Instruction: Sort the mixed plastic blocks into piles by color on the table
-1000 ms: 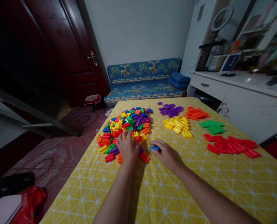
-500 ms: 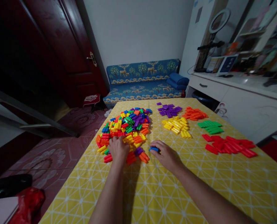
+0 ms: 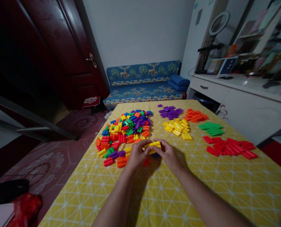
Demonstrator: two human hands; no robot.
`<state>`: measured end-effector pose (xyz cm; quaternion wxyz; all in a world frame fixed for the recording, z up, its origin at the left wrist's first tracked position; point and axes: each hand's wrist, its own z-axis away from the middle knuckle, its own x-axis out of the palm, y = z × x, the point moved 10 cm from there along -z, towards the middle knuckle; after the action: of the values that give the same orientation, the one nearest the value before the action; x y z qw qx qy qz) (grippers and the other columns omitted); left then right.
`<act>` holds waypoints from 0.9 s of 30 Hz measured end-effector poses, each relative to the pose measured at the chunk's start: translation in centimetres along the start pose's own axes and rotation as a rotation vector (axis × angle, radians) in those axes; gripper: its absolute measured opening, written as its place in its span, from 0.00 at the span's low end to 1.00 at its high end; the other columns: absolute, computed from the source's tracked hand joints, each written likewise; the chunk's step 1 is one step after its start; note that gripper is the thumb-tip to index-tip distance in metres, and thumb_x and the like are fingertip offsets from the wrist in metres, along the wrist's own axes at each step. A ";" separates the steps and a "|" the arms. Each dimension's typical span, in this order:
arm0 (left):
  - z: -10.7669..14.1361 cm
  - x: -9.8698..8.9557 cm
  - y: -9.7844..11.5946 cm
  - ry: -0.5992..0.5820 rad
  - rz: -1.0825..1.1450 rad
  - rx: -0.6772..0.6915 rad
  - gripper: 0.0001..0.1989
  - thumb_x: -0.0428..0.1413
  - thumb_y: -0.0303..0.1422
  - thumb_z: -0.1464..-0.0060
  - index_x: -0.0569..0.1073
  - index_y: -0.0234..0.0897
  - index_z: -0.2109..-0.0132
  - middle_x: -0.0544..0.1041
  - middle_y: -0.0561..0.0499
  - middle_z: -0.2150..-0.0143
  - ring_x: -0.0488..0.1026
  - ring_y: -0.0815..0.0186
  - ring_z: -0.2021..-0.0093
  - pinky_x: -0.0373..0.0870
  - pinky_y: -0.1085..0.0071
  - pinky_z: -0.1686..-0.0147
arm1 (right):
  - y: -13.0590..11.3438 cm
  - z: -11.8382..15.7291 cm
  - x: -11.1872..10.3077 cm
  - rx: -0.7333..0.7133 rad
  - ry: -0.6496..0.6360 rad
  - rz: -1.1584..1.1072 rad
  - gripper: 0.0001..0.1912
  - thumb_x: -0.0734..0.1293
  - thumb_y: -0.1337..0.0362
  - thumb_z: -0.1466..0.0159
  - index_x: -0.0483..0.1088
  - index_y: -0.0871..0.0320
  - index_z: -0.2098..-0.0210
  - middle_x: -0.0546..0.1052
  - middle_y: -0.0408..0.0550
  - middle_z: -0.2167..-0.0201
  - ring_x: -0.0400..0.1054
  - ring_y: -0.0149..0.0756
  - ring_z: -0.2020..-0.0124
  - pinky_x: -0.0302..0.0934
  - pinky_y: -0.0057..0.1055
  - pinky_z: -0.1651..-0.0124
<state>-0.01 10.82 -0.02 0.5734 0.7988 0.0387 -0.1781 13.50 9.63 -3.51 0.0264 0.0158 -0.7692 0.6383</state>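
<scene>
Both hands meet over the table in front of the mixed pile. My left hand [image 3: 137, 154] and my right hand [image 3: 169, 154] are closed on yellow tube-shaped pieces [image 3: 152, 145] held level between them. A blue piece [image 3: 155, 155] shows just beneath the fingers, partly hidden. To the left spreads a heap of mixed-colour pieces [image 3: 131, 124]. On the right lie sorted groups: purple [image 3: 170, 112], yellow [image 3: 177, 127], orange [image 3: 195, 115], green [image 3: 211, 128] and red [image 3: 230, 147].
The pieces rest on a table with a yellow patterned cloth [image 3: 102, 195]. Beyond it is a blue sofa [image 3: 140, 83]. A white cabinet [image 3: 246, 104] stands at the right, and a small red stool [image 3: 91, 101] is by the dark red door [image 3: 76, 63].
My left hand has moved right from the pile, and both hands now hold yellow pieces. The blue piece that was in my right hand's fingers is now below them. Pieces at the pile's near edge have shifted.
</scene>
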 end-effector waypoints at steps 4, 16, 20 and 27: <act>-0.1 -2.4 -1.3 0.173 -0.005 -0.047 0.12 0.60 0.34 0.48 0.80 0.34 0.58 0.82 0.43 0.59 0.78 0.57 0.58 0.73 0.65 0.58 | 0.3 -0.3 -2.4 -0.001 0.114 0.032 0.18 0.69 0.51 0.42 0.73 0.55 0.58 0.78 0.46 0.63 0.73 0.39 0.62 0.67 0.33 0.59; -0.3 -4.7 -5.4 0.364 0.283 -0.178 0.21 0.61 0.38 0.50 0.76 0.34 0.50 0.79 0.41 0.53 0.78 0.58 0.59 0.76 0.68 0.68 | -4.3 0.0 -11.6 -0.362 0.576 1.037 0.15 0.62 0.54 0.35 0.74 0.58 0.61 0.77 0.56 0.60 0.69 0.45 0.58 0.61 0.39 0.55; -0.4 -4.0 -5.8 0.356 0.446 -0.224 0.27 0.66 0.38 0.58 0.75 0.33 0.50 0.79 0.41 0.52 0.78 0.58 0.60 0.76 0.69 0.70 | -2.9 -0.7 -9.3 -0.290 0.326 1.105 0.16 0.61 0.55 0.34 0.74 0.55 0.71 0.78 0.50 0.71 0.70 0.41 0.67 0.62 0.35 0.61; -0.3 -2.1 -4.6 0.229 0.608 -0.277 0.28 0.70 0.36 0.65 0.74 0.34 0.54 0.80 0.47 0.64 0.79 0.60 0.63 0.76 0.69 0.67 | -3.5 -0.6 -7.2 -0.351 0.289 0.813 0.14 0.62 0.57 0.35 0.76 0.57 0.58 0.80 0.56 0.56 0.73 0.45 0.53 0.64 0.42 0.48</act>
<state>-3.12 12.95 -3.42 0.6950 0.7032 -0.1131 0.0986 20.93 9.52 -0.45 -0.1170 -0.3807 -0.7978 0.4527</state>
